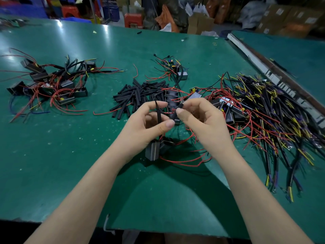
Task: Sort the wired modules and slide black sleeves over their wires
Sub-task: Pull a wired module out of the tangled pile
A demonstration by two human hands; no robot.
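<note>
Wired modules lay in groups on a green table (70, 155), and one black module (153, 150) hung just under the person's hands, near the table's front edge, its red wires looping out to the right. The left hand (149, 124) had fingers and thumb curled round a thin black wire (157, 111) that rose from that module, holding it upright and steady. The right hand (200, 118) pinched a short black sleeve (176, 111) between thumb and fingers, with its end tilted toward the wire, probably so the wire tip could be fed into it. A loose heap of spare sleeves (139, 95) sat just beyond the hands, within easy reach. To the far left lay a cluster of modules (51, 83) whose wires looked already sleeved, likely the finished lot; to the right sprawled a dense tangle of cables (263, 110), seemingly still waiting.

Whether the wire had entered the sleeve could not be told, since fingers covered the meeting point. A row of modules (171, 98) behind the hands was partly hidden. The room beyond the table was blurred, showing only boxes and stools.
</note>
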